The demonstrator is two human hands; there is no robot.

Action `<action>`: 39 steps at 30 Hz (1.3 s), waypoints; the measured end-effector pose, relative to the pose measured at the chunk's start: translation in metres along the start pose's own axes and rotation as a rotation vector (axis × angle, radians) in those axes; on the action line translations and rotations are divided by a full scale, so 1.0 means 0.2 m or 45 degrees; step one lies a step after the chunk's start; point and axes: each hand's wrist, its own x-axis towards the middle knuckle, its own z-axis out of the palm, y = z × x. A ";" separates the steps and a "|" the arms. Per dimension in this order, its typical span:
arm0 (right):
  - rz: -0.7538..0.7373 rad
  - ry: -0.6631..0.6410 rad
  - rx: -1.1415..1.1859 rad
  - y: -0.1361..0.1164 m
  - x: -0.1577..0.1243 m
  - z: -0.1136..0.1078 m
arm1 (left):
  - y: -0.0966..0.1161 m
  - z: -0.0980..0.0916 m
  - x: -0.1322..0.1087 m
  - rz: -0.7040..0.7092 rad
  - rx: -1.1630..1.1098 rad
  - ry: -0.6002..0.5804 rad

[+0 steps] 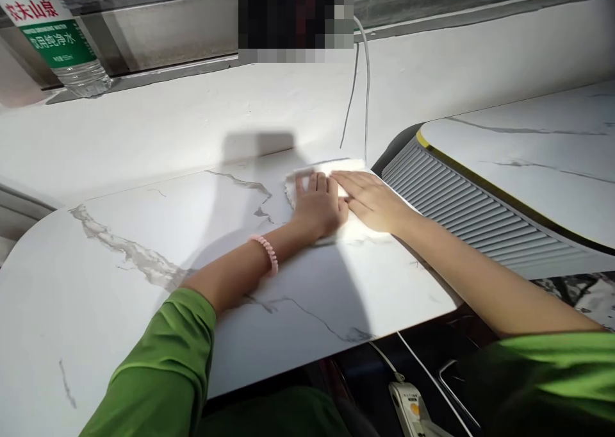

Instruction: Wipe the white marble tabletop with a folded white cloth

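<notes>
A white cloth [353, 165] lies on the white marble-patterned tabletop [298, 321], near its far right corner. My left hand [319, 206] presses down on the cloth, fingers bent over it and wrist circled by a pink beaded bracelet [266, 251]. Beside it, my right hand [372, 200] rests flat on the cloth's right part, fingers stretched toward the left hand. Both hands cover much of the cloth, and its middle is hidden.
A second marble-patterned table [542, 148] with a grey ribbed side stands at the right. A water bottle [65, 46] is on the ledge at upper left. Thin cables [368, 91] hang down the white wall. Below the near edge lies a power strip [413, 408].
</notes>
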 end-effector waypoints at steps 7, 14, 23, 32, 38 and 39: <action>0.072 0.040 0.005 0.17 0.44 0.11 | -0.26 -0.03 0.39 -0.127 0.039 -0.144; 0.062 0.062 -0.019 0.17 0.49 0.14 | -0.30 -0.03 0.40 -0.150 0.084 -0.144; 0.026 0.025 -0.104 -0.24 0.20 0.06 | -0.25 -0.11 -0.04 -0.094 0.081 -0.131; -0.175 0.162 -0.066 -0.86 -0.42 -0.04 | -0.07 -0.21 -0.90 0.071 0.156 -0.032; -0.179 0.173 0.007 -0.92 -0.45 -0.05 | -0.07 -0.21 -0.98 0.094 0.165 -0.045; -0.184 0.169 0.025 -0.89 -0.42 -0.04 | -0.08 -0.21 -0.94 0.082 0.152 -0.054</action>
